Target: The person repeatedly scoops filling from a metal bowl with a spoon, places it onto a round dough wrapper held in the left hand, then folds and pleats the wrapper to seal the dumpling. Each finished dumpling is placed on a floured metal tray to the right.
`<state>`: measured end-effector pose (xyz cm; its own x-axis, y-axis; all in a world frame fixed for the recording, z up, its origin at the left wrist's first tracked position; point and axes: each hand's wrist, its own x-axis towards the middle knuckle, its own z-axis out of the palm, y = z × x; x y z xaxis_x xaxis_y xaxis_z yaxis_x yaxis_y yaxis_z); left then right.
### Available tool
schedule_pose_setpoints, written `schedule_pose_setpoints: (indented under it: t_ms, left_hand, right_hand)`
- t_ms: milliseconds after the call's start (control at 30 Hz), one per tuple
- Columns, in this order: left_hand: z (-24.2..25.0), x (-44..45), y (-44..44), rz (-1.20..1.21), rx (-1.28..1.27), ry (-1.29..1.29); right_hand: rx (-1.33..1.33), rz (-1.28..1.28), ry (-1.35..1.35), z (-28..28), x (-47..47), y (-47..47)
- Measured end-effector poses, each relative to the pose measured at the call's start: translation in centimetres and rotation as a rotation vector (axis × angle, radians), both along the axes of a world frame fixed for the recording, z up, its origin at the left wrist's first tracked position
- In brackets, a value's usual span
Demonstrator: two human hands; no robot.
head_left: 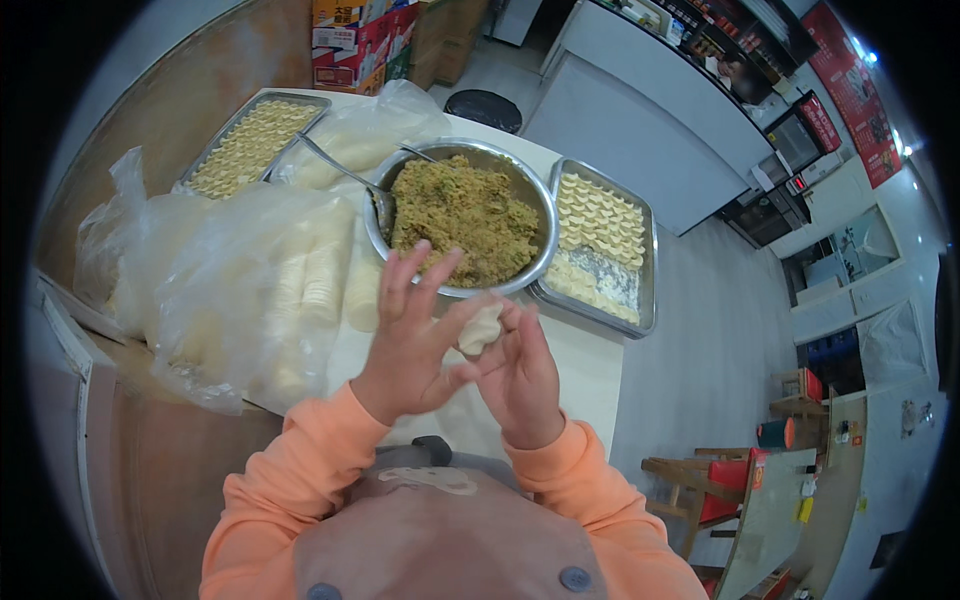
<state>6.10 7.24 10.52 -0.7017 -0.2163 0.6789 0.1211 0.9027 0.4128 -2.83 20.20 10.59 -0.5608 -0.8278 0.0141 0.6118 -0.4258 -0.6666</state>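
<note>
A folded dumpling of pale dough sits between my two hands, just in front of a large steel bowl. My right hand has it at the fingertips. The thumb and index finger of my left hand reach to the dumpling's other side, while its remaining fingers spread upward over the bowl's near rim. Brown-green minced filling is heaped in the bowl. A metal spoon leans in the bowl's left side, its handle pointing away to the left.
Stacked round dough wrappers lie left, partly under a clear plastic bag. Trays of dumplings stand right and far left on the white table. Beyond are a counter, cartons, a black-topped round stool and a person.
</note>
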Motion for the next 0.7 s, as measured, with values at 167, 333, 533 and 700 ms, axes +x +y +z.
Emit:
schedule_pose_setpoints:
  t_ms: [167, 333, 533, 700]
  left_hand:
    - [-0.4, -0.1, -0.3, 0.083, -0.111, -0.059]
    - [-0.5, -0.3, 0.6, 0.016, 0.364, -0.003]
    - [0.0, -0.4, 0.4, -0.019, 1.022, 0.047]
    - [0.7, 1.3, 2.1, -0.170, 0.889, -0.026]
  right_hand:
    - [-0.036, -0.019, -0.255, -1.3, -1.2, -0.1]
    - [0.028, -0.005, -0.224, -0.9, -1.1, -0.4]
    - [0.417, -0.132, 0.568, 0.7, -0.5, 0.6]
    - [0.440, -0.271, 0.882, 2.1, 0.7, 1.1]
